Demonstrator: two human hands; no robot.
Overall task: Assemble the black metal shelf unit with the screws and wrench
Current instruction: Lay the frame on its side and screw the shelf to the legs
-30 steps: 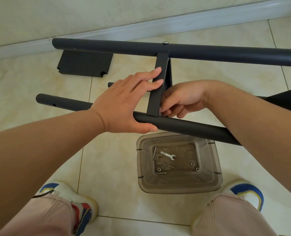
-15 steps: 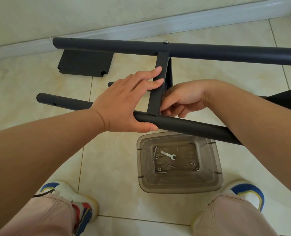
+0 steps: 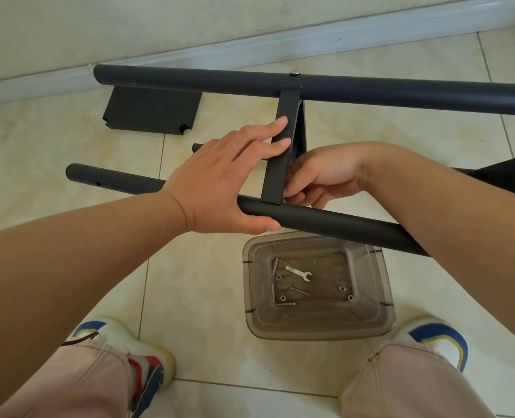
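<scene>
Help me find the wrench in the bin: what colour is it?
Silver, bare metal: the wrench lies in the translucent grey bin, clearest in the head view.

The right hand [image 3: 319,176] curls behind the flat crossbar [image 3: 277,164], its fingertips hidden, so whatever they pinch cannot be told. Both black tubes, far [image 3: 401,92] and near [image 3: 340,224], run out past the right edge. The left hand [image 3: 217,182] covers part of the near tube. The tub's [image 3: 383,315] nuts [image 3: 342,288] are possibly washers, too small to tell.
</scene>
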